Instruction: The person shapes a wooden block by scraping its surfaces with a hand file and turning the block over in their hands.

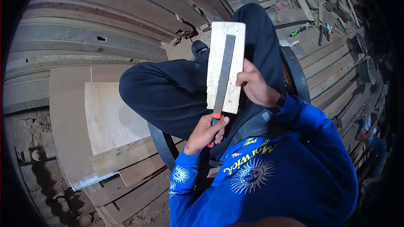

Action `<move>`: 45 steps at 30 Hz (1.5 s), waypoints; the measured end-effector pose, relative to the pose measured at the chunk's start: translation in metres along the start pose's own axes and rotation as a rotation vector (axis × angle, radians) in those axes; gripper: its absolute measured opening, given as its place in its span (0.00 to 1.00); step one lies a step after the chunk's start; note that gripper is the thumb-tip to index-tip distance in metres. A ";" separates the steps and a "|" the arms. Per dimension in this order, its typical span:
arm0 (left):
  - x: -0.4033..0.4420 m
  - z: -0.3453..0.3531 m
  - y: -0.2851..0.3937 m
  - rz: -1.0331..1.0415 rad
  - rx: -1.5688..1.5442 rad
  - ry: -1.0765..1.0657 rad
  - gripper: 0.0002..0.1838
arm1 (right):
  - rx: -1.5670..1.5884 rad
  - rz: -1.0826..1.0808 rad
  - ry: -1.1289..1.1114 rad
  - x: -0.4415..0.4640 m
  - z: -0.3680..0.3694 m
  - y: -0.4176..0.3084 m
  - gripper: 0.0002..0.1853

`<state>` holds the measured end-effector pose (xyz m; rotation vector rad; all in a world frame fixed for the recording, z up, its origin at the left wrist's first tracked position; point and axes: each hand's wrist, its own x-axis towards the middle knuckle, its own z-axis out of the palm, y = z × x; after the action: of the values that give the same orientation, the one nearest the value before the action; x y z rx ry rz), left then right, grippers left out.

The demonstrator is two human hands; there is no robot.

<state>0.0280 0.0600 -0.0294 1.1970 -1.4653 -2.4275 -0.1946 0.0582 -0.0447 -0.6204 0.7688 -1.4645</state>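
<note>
My left hand (206, 133) is closed round the red and black handle of a flat metal file (225, 69). The file's long dark blade lies along the face of a pale wooden block (213, 50), pointing away from me. With its fingers at the block's right edge, my right hand (255, 85) grips the block; some fingertips are hidden behind it. The block is held up in front of my legs, its lower end close to the file's handle.
Stacked planks (101, 38) lie at the upper left, with pale boards (118, 117) beside my knee. Scrap wood, a green-handled tool (294, 33) and other hand tools lie at the upper right. Slatted planks (332, 75) and round containers (367, 70) are on the right. Another person's sleeve (377, 145) shows at the far right.
</note>
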 end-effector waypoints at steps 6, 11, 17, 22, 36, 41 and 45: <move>-0.001 0.002 0.003 0.001 0.012 0.002 0.15 | 0.043 -0.094 0.101 0.008 -0.007 -0.016 0.33; -0.001 0.001 0.001 -0.015 0.011 0.016 0.17 | -0.041 0.026 0.021 -0.005 0.011 0.008 0.36; -0.002 0.002 0.004 0.000 -0.010 0.031 0.17 | 0.048 -0.036 0.086 0.004 0.001 -0.015 0.31; -0.001 0.000 0.001 0.006 0.011 0.005 0.17 | 0.044 -0.072 0.113 0.004 0.001 -0.011 0.32; -0.001 0.000 0.002 0.017 0.022 0.000 0.17 | 0.058 -0.080 0.117 0.006 -0.003 -0.011 0.33; -0.001 0.001 0.001 -0.018 0.024 0.024 0.21 | -0.030 0.055 0.056 -0.006 0.012 0.014 0.34; 0.000 0.001 0.002 -0.005 -0.013 0.034 0.19 | 0.011 0.033 0.086 0.004 -0.004 0.000 0.32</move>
<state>0.0271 0.0594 -0.0273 1.2343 -1.4372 -2.4037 -0.1980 0.0549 -0.0474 -0.5372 0.8338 -1.4713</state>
